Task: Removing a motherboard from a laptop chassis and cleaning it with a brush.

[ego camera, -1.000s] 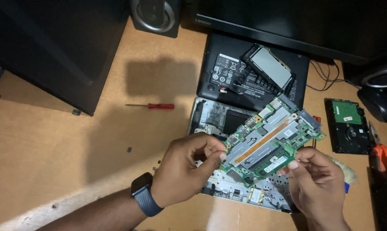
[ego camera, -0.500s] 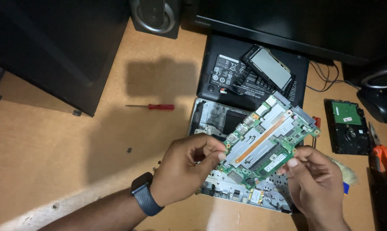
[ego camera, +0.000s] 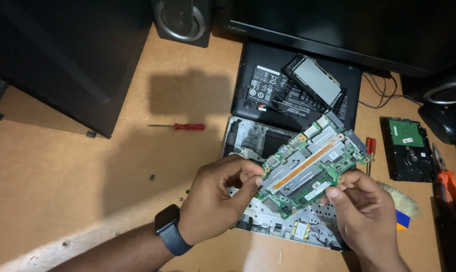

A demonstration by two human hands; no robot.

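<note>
Your lifted circuit board hides much of the opened laptop base, and the frame's right edge cuts off the pliers.

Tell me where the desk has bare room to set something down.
Bare desk runs left of the left hand, between the red screwdriver and the near edge. The right is crowded: hard drive, pliers, open laptop base.

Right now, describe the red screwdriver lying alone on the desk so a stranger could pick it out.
Start at the black tower case on the wooden desk. Just right of its lower corner lies a slim screwdriver, shaft pointing left. Its red handle and open surroundings distinguish it from the tools beside the hard drive.
</note>
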